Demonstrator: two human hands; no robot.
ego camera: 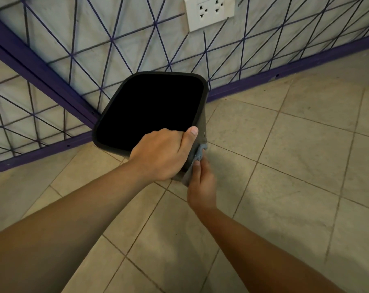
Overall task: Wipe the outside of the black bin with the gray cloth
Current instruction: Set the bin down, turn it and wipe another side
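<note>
The black bin (201,123) stands on the tiled floor in a corner, its dark square opening facing up at me. My left hand (161,153) grips the near right corner of its rim, thumb lying along the edge. Just below, my right hand (201,182) holds the gray cloth (197,154) against the bin's right outer wall. Most of that wall is hidden beneath my hands, and the cloth shows only as a bunched fold between them.
Two walls with a purple line pattern and a purple skirting (285,70) meet behind the bin. A white double socket (209,11) sits high on the right wall. Beige floor tiles (295,155) spread to the right and toward me.
</note>
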